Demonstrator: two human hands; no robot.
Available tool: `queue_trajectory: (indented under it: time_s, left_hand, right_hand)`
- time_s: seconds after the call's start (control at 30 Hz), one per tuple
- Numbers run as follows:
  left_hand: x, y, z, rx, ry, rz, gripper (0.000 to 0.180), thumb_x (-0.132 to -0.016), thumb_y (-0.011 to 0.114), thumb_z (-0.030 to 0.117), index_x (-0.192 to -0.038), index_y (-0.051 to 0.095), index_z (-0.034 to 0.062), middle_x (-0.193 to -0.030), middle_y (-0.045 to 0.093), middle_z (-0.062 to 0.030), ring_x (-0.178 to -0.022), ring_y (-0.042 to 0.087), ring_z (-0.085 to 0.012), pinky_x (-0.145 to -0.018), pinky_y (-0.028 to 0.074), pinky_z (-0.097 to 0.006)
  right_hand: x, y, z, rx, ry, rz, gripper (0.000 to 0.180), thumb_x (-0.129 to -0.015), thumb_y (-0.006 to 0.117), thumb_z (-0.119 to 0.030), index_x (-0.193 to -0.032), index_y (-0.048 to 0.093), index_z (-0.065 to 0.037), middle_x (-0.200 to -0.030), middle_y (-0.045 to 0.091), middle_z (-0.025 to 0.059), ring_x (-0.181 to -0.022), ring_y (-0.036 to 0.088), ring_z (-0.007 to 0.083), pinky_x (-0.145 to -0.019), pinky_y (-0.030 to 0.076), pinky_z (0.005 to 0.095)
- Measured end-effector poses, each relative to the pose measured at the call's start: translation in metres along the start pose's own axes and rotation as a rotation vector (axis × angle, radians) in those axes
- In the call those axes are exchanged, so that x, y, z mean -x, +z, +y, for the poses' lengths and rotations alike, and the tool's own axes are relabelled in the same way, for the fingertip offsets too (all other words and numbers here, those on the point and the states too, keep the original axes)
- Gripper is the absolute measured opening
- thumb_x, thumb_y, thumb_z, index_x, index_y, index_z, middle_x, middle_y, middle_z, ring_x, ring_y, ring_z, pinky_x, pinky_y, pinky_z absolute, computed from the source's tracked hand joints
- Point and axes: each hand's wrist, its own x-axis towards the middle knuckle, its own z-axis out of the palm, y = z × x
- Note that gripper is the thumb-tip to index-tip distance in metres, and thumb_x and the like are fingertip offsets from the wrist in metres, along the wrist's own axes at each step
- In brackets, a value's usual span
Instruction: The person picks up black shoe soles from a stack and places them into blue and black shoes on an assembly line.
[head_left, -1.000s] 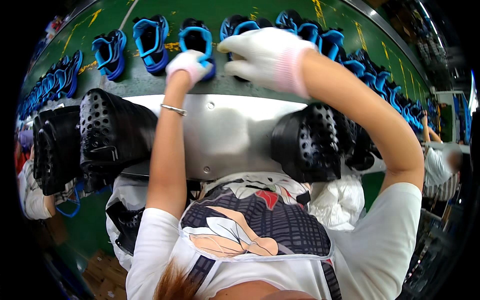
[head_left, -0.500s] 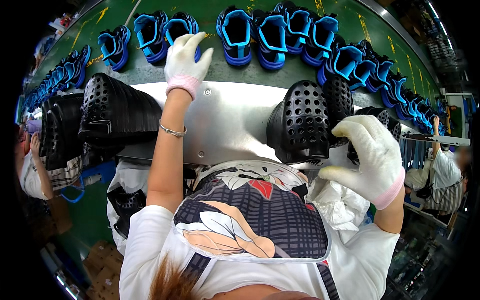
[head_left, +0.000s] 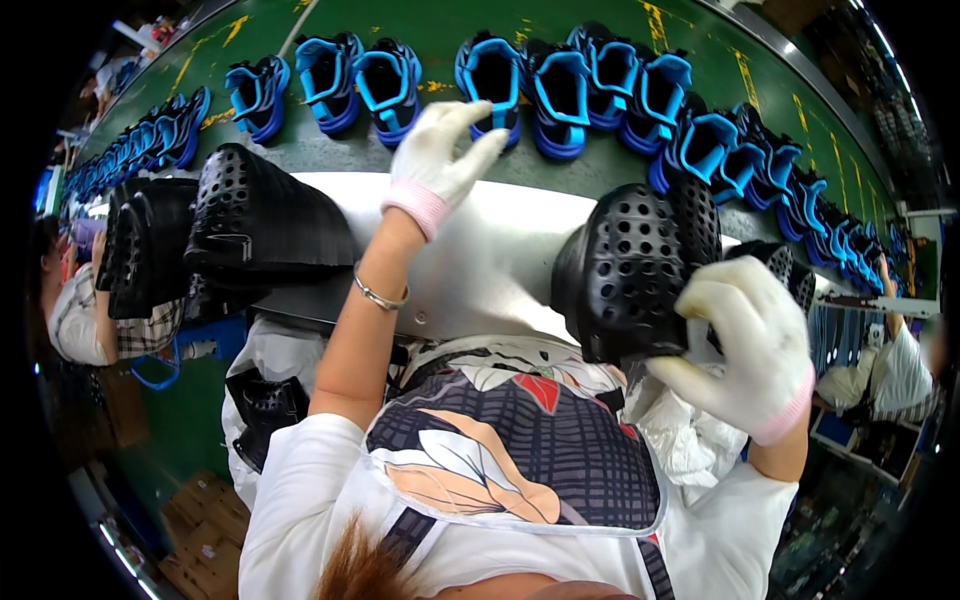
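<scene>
Passage: shelf [head_left: 490, 265] middle, between left stack [head_left: 265, 220] and right stack [head_left: 625, 275]. Obstacles: both stacks; shoes [head_left: 560, 85] beyond; left hand [head_left: 442, 155].

Gloved hands [head_left: 745, 350] near shoes [head_left: 558, 140], perforated black stacks [head_left: 630, 265]

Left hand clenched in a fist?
No, the left hand is open, with its thumb and forefinger spread apart near a black-and-blue shoe.

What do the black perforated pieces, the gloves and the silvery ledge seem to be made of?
The black perforated pieces look like moulded plastic or rubber: semi-gloss, with regular round holes. The gloves look like knitted fabric, matte white with pink cuffs. The silvery ledge seems smooth metal, judging by its soft bright reflections; which metal is unclear.
</scene>
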Motion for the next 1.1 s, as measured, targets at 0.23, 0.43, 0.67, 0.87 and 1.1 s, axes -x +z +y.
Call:
queue_trajectory:
  time_s: [0.23,0.43,0.67,0.87,1.1]
  left_hand:
    - [0.022,-0.009,0.061,1.306,-0.23,-0.515,0.111,-0.088,0.028,0.087,-0.156,0.027,-0.0011,-0.146,0.049,-0.0264,-0.132,0.054,-0.035,-0.111,0.045,-0.046]
    - [0.016,-0.017,0.042,1.754,-0.237,-0.271,0.064,-0.104,0.045,0.054,-0.141,0.046,0.0012,-0.116,0.064,-0.0179,-0.11,0.065,-0.0297,-0.097,0.057,-0.044]
    - [0.005,-0.009,0.024,1.603,-0.239,0.122,0.032,-0.103,0.054,0.042,-0.108,0.057,0.0105,-0.094,0.064,-0.0074,-0.083,0.065,-0.0184,-0.074,0.057,-0.031]
    - [-0.025,-0.007,-0.001,1.591,-0.254,0.106,0.034,-0.102,0.056,0.044,-0.095,0.056,0.0108,-0.081,0.062,-0.0006,-0.07,0.062,-0.0094,-0.065,0.056,-0.026]
    - [-0.038,0.013,-0.041,1.117,-0.497,0.12,0.049,-0.101,0.056,0.051,-0.109,0.063,0.0039,-0.096,0.064,-0.0044,-0.085,0.064,-0.0138,-0.074,0.055,-0.03]
  right_hand:
    - [-0.046,0.002,-0.009,-0.015,-0.148,0.066,0.046,-0.06,0.083,-0.004,-0.102,0.064,0.0,-0.1,0.064,0.0151,-0.085,0.065,0.0302,-0.072,0.053,0.0362]
    - [-0.087,0.033,-0.002,-0.159,0.002,-0.119,0.051,-0.079,0.078,-0.021,-0.122,0.059,0.001,-0.109,0.065,0.0177,-0.095,0.067,0.0345,-0.081,0.055,0.0401]
    - [-0.127,0.07,0.002,-0.067,0.233,-0.368,0.058,-0.087,0.068,-0.049,-0.113,0.056,0.002,-0.096,0.066,0.0265,-0.087,0.068,0.0416,-0.077,0.055,0.0462]
    - [-0.149,0.09,0.009,-0.02,0.222,-0.327,0.052,-0.083,0.073,-0.041,-0.106,0.06,0.003,-0.085,0.068,0.0209,-0.078,0.07,0.0351,-0.07,0.056,0.0411]
    - [-0.184,0.112,0.048,0.184,0.23,-0.387,0.035,-0.085,0.069,-0.035,-0.09,0.063,-0.001,-0.073,0.067,0.0206,-0.07,0.068,0.0376,-0.065,0.055,0.0451]
